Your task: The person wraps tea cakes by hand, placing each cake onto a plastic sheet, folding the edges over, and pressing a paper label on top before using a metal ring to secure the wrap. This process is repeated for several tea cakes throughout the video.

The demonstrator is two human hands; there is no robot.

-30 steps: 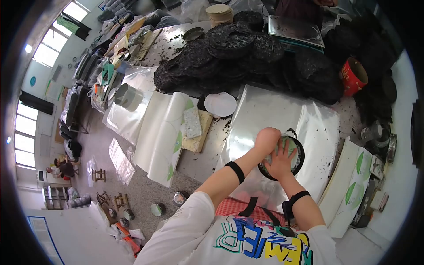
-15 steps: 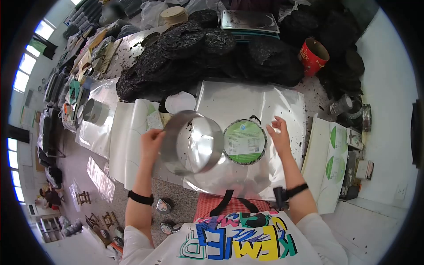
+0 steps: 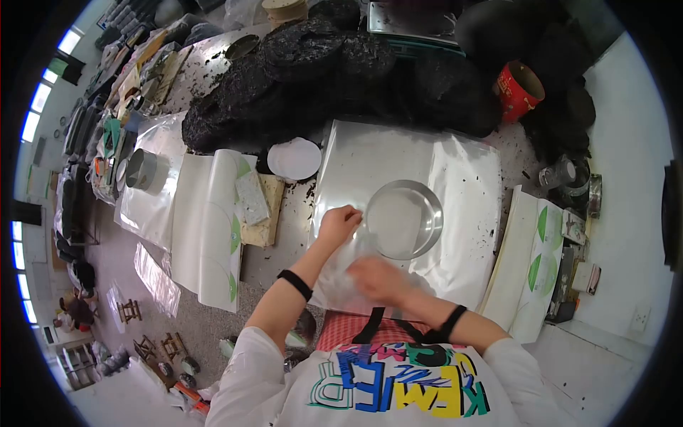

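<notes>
A metal ring (image 3: 438,236) lies on the clear plastic sheets (image 3: 462,171) on the table, with a pale, faint square showing inside it. Just left of the ring is my left hand (image 3: 340,226), its fingers pinched together; whatever they hold is too small to make out. My right hand (image 3: 378,279) is below the ring, close to my left hand and smeared by motion, so its fingers cannot be read. The round green-labelled cake is not visible.
Dark round cakes (image 3: 306,57) are stacked along the back, with a red bucket (image 3: 519,91) at right. A white disc (image 3: 294,159), a wooden block (image 3: 267,213) and paper sheets (image 3: 196,228) are on the left. Green-printed sheets (image 3: 544,249) lie on the right.
The ring has moved right, out of my left hand, and now lies on the plastic. The green-labelled cake has gone from view. My left hand has moved right; my right hand has moved left and nearer my body.
</notes>
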